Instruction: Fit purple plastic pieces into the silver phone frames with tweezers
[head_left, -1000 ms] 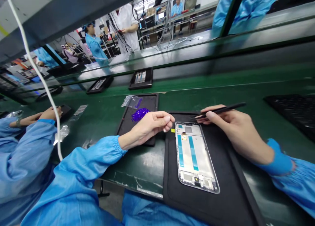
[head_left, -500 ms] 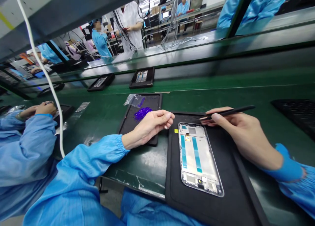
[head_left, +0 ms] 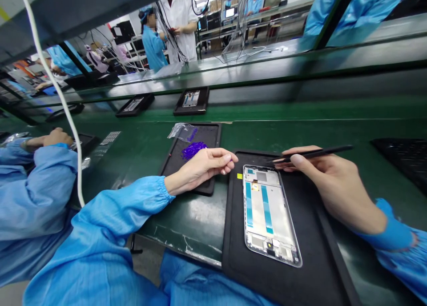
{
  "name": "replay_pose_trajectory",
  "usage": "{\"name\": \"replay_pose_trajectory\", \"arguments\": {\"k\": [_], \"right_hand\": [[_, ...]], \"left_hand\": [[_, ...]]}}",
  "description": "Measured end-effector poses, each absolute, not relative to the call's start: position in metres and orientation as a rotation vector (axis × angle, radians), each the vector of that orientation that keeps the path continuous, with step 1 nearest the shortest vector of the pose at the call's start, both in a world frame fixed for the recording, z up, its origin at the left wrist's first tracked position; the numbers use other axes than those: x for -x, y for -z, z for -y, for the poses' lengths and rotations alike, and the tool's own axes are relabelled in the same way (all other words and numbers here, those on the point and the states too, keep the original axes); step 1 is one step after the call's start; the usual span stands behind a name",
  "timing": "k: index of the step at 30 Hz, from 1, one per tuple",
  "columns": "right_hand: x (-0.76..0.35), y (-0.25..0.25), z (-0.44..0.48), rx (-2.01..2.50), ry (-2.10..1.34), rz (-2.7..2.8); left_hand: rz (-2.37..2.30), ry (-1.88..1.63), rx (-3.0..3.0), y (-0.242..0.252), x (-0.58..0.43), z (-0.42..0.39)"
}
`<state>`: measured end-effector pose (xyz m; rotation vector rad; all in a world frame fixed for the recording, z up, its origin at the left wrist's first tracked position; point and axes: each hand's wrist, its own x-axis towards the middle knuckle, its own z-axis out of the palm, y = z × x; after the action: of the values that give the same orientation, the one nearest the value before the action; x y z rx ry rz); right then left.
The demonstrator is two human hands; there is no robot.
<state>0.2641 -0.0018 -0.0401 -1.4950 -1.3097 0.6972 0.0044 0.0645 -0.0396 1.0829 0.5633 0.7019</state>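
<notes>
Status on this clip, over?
Right grip holding black tweezers, tips beside phone frame on black mat. Left grip near frame, nothing visible held.

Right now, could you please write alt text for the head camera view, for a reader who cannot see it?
A person's right hand holds black tweezers beside a smartphone frame on a black mat; the left hand is near purple pieces.
</notes>
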Motion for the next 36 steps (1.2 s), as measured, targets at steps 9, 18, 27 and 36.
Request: {"name": "replay_pose_trajectory", "arguments": {"k": [9,18,27,36], "right_hand": [[-0.267,0.043,0.002,1.467,-0.686,1.304],[-0.265,0.043,0.007,1.303,-0.759,1.23],[-0.242,0.02,0.043,1.159,-0.671,1.406],[-0.22,-0.001,0.022,1.175,-0.552,1.596]], "left_hand": [[-0.548,-0.704,-1.043,0.044,-0.003,-0.067],[-0.543,-0.686,-1.062,0.041,-0.005,-0.062],[-0.569,-0.521,-1.111,0.026,-0.016,-0.048],[-0.479,-0.59,-0.988,0.036,-0.018,-0.046]]}}
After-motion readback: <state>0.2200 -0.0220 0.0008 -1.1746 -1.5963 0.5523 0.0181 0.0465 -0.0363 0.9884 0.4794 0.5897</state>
